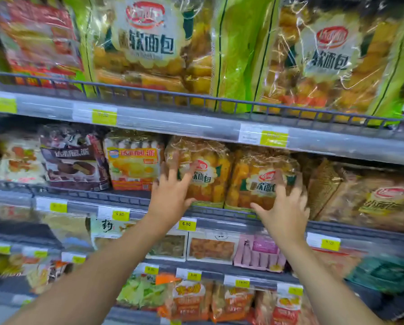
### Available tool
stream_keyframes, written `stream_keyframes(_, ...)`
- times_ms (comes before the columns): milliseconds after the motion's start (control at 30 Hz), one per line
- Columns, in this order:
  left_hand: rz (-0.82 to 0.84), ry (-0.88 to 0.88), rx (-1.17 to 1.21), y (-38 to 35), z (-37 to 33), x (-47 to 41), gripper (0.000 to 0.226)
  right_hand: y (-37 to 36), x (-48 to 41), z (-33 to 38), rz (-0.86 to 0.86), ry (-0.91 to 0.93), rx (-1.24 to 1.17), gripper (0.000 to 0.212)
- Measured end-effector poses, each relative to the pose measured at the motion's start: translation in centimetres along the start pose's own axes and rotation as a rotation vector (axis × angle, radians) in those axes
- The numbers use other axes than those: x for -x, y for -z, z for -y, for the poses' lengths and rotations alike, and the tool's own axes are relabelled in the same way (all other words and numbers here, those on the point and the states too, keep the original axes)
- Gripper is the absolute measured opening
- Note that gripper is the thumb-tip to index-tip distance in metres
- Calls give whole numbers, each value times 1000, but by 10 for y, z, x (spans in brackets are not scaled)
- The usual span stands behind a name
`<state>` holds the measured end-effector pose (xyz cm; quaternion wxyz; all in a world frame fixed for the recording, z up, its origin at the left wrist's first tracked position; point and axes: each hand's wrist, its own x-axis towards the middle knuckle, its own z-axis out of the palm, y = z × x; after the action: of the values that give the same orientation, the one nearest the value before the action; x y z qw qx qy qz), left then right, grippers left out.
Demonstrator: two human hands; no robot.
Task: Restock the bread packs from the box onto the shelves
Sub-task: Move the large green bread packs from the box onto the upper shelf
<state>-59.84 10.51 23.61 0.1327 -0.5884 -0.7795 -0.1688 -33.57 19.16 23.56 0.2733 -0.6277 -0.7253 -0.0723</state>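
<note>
The orange box point(134, 167) carries 达利园·派 on a red band. The brown box point(74, 160) just left of it shows the same 达利园·派 in white. Just right of the orange box, the first bread pack point(205, 181) reads 软面包. On the second bread pack point(247, 184), further right, only 面 is plain. Above the orange box, a large bread pack point(147, 43) reads 软面包 in dark characters, and another large pack point(329, 59), up and to the right, reads the same. Below the orange box, a yellow price tag point(120, 214) says 6.80. A second tag point(186, 224), right of it, also says 6.80. Other tags are too blurred to read.

Both arms raised, left hand point(172, 198), right hand point(284, 208), fingers spread
</note>
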Motion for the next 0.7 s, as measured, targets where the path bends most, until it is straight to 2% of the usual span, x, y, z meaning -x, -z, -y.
stream_keyframes(133,242,47,5,46,-11,11,89,45,4,1,228,-10,21,91)
stream_keyframes(200,346,51,12,75,-13,20,90,72,3,0,344,-1,16,84)
stream_keyframes(300,456,22,-40,118,-22,40,101,116,6,-3,516,12,-4,95)
stream_keyframes(367,508,-6,-75,148,-31,53,101,151,11,-5,573,20,-20,105)
stream_keyframes(533,522,-129,-104,210,-61,74,93,223,32,-26,598,48,84,97)
stream_keyframes(600,491,-181,-100,213,-69,79,93,237,42,-39,549,36,140,99)
stream_keyframes(700,407,-313,-63,206,-84,88,102,261,64,-66,565,-25,206,100)
